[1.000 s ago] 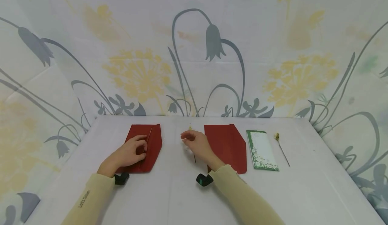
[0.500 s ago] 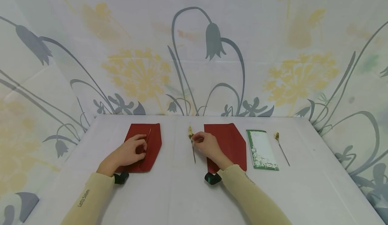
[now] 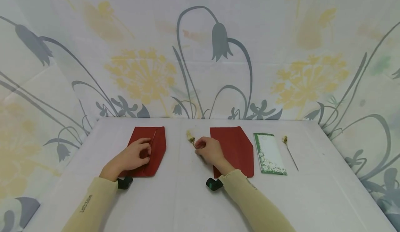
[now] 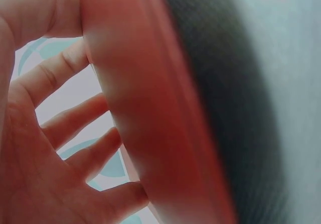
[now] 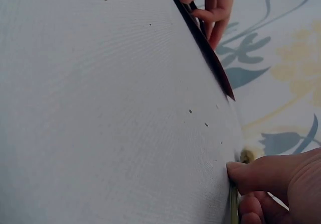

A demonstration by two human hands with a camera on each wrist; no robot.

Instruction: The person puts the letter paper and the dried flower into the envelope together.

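Observation:
My left hand rests on the left red envelope, fingers spread and slightly bent. In the left wrist view its fingertips touch the red paper. A thin pale line runs up the envelope by the fingertips; I cannot tell what it is. My right hand pinches a small dried yellow flower by its stem, between the two envelopes. In the right wrist view thumb and fingers close on the green stem, low by the white cloth. The right red envelope lies partly beneath the right hand and wrist.
A white card with a green floral border lies right of the right envelope. Beyond it lies a second dried flower. Small dark crumbs dot the white tablecloth. A flower-printed curtain rises behind.
My right hand has drawn back from above the flower and taken its stem. The flower has tilted, its head swinging left. The left hand has stayed in place.

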